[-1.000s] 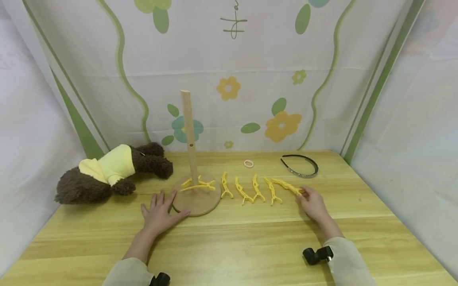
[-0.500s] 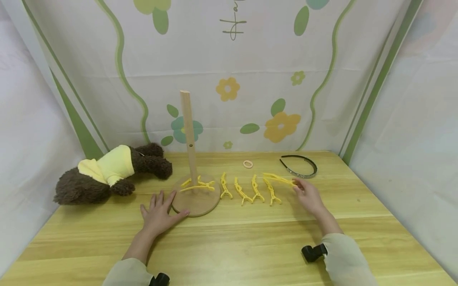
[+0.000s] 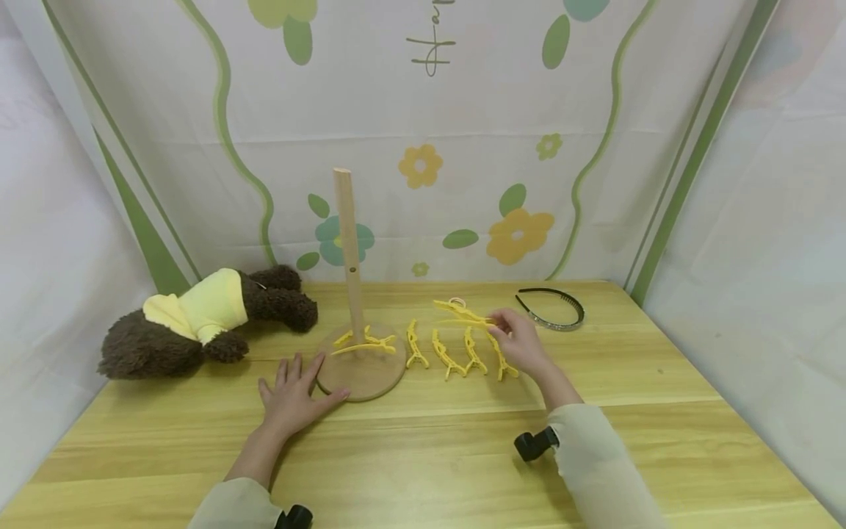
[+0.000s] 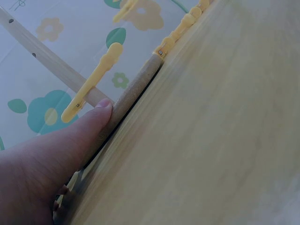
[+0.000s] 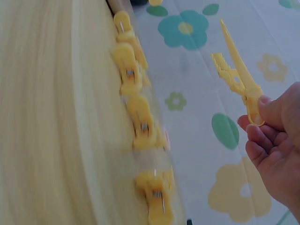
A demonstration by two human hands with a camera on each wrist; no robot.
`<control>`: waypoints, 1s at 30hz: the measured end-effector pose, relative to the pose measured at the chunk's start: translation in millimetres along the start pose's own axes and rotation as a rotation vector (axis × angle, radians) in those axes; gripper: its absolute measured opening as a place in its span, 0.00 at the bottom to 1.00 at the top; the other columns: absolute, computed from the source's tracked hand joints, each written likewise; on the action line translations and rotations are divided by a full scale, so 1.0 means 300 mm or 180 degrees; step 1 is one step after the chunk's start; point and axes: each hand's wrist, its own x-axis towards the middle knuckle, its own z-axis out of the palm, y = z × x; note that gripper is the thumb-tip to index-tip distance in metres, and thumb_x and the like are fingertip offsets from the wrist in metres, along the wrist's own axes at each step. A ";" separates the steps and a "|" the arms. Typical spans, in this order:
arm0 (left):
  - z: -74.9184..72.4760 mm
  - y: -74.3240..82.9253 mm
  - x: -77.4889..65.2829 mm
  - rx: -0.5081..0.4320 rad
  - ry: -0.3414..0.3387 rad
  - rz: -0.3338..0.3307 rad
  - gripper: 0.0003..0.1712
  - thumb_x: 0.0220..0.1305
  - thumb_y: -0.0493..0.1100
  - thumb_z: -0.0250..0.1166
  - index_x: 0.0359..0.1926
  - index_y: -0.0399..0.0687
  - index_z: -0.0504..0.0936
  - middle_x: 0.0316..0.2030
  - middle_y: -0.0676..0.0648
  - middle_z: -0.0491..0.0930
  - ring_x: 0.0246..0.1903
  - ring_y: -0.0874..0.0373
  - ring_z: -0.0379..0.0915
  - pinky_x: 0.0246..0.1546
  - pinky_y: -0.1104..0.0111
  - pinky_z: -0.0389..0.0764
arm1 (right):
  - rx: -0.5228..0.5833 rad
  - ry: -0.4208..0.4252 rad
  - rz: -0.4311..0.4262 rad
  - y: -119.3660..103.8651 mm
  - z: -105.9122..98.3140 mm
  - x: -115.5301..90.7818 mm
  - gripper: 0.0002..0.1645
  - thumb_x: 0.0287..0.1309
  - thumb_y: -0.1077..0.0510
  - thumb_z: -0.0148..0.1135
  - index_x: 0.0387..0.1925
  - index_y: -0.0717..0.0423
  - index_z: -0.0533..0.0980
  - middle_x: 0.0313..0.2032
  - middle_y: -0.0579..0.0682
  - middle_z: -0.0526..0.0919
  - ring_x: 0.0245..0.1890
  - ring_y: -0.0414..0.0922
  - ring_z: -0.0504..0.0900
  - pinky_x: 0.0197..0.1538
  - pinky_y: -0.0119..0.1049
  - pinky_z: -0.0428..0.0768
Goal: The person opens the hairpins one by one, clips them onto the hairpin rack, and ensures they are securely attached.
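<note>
My right hand [image 3: 521,342] pinches a yellow alligator hair clip [image 3: 459,312] by its handle end. The clip is held above the table, and its two arms are spread apart in the right wrist view. Below it lies a row of several yellow clips [image 3: 448,355], one partly behind the right hand. My left hand [image 3: 291,397] has its fingers spread on the table and the edge of the round wooden base [image 3: 363,383]; the thumb rests on the rim. A wooden post [image 3: 350,242] stands upright from that base. Yellow clips [image 3: 373,347] are at the post's foot.
A brown plush toy [image 3: 198,312] in yellow clothing lies at the left. Towards the back are a small pale ring [image 3: 457,301], partly hidden by the held clip, and a black headband [image 3: 562,325]. A printed cloth [image 3: 423,103] hangs behind the table.
My right hand has lifted the clip off the table and moved left with it, over the row. The clip's arms have spread apart. My left hand stays where it was.
</note>
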 end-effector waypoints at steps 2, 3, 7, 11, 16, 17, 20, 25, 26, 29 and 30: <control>-0.001 0.000 -0.001 0.0000 -0.0001 0.0001 0.53 0.43 0.75 0.51 0.64 0.49 0.54 0.61 0.30 0.45 0.59 0.33 0.33 0.44 0.34 0.28 | 0.0089 -0.0040 -0.0046 -0.026 0.026 0.020 0.09 0.53 0.67 0.54 0.37 0.67 0.71 0.28 0.51 0.72 0.29 0.45 0.70 0.32 0.36 0.71; -0.001 0.000 -0.001 -0.0001 -0.0003 0.0002 0.53 0.43 0.75 0.51 0.64 0.48 0.54 0.61 0.30 0.45 0.59 0.33 0.33 0.44 0.34 0.28 | 0.0112 -0.0051 -0.0070 -0.040 0.038 0.029 0.08 0.53 0.67 0.55 0.37 0.67 0.72 0.27 0.51 0.71 0.28 0.45 0.70 0.31 0.35 0.71; -0.002 -0.001 0.001 0.0002 -0.0008 -0.0003 0.53 0.43 0.75 0.50 0.64 0.48 0.54 0.61 0.30 0.45 0.59 0.33 0.32 0.44 0.34 0.28 | 0.0225 -0.0124 -0.0171 -0.090 0.089 0.065 0.08 0.52 0.67 0.55 0.36 0.65 0.72 0.25 0.49 0.70 0.25 0.43 0.69 0.28 0.33 0.70; -0.002 -0.003 0.002 0.0005 -0.0018 -0.0011 0.53 0.43 0.75 0.50 0.64 0.49 0.54 0.61 0.30 0.45 0.59 0.34 0.32 0.44 0.34 0.28 | 0.0313 -0.0217 -0.0282 -0.133 0.139 0.097 0.06 0.54 0.66 0.55 0.36 0.63 0.72 0.25 0.48 0.70 0.24 0.43 0.67 0.27 0.34 0.69; -0.006 0.000 0.000 -0.0009 -0.0028 -0.0008 0.53 0.43 0.75 0.50 0.64 0.49 0.54 0.61 0.30 0.45 0.59 0.34 0.32 0.44 0.35 0.28 | 0.0359 -0.0314 -0.0356 -0.175 0.197 0.137 0.06 0.54 0.66 0.55 0.35 0.64 0.73 0.25 0.48 0.72 0.24 0.42 0.68 0.27 0.33 0.69; -0.006 0.001 -0.001 -0.0010 -0.0029 -0.0007 0.53 0.43 0.75 0.50 0.64 0.49 0.54 0.61 0.30 0.45 0.59 0.34 0.32 0.44 0.35 0.28 | 0.0364 -0.0342 -0.0356 -0.182 0.208 0.144 0.06 0.53 0.66 0.55 0.35 0.64 0.73 0.25 0.48 0.71 0.24 0.42 0.67 0.27 0.32 0.69; -0.007 0.002 -0.002 -0.0006 -0.0020 -0.0006 0.53 0.43 0.75 0.51 0.64 0.49 0.54 0.61 0.30 0.45 0.59 0.34 0.33 0.44 0.35 0.29 | 0.0381 -0.0412 -0.0380 -0.210 0.236 0.163 0.06 0.53 0.67 0.55 0.35 0.64 0.73 0.24 0.48 0.72 0.23 0.42 0.67 0.27 0.32 0.69; -0.006 0.001 0.000 -0.0001 -0.0005 -0.0005 0.53 0.43 0.75 0.51 0.64 0.49 0.54 0.61 0.30 0.46 0.59 0.34 0.33 0.45 0.35 0.29 | 0.0314 -0.0536 -0.0409 -0.240 0.279 0.179 0.07 0.54 0.66 0.55 0.36 0.65 0.73 0.24 0.48 0.71 0.23 0.41 0.67 0.27 0.31 0.69; -0.005 0.000 0.000 0.0003 -0.0007 -0.0006 0.53 0.43 0.75 0.51 0.64 0.49 0.54 0.61 0.30 0.45 0.59 0.34 0.33 0.44 0.35 0.29 | 0.0291 -0.0548 -0.0415 -0.244 0.287 0.180 0.07 0.54 0.66 0.55 0.36 0.65 0.73 0.24 0.48 0.71 0.23 0.41 0.67 0.27 0.31 0.69; -0.001 -0.002 0.000 0.0012 -0.0007 -0.0003 0.53 0.43 0.75 0.51 0.64 0.49 0.54 0.61 0.31 0.45 0.59 0.34 0.33 0.44 0.35 0.28 | 0.0294 -0.0577 -0.0453 -0.253 0.308 0.181 0.07 0.53 0.66 0.55 0.35 0.65 0.72 0.25 0.49 0.72 0.24 0.42 0.68 0.28 0.30 0.69; 0.000 -0.003 0.000 0.0015 -0.0010 -0.0003 0.53 0.43 0.75 0.50 0.64 0.49 0.54 0.61 0.31 0.45 0.59 0.34 0.33 0.44 0.35 0.28 | 0.0291 -0.0578 -0.0469 -0.254 0.315 0.181 0.07 0.53 0.66 0.56 0.35 0.65 0.73 0.25 0.49 0.72 0.24 0.42 0.69 0.28 0.30 0.70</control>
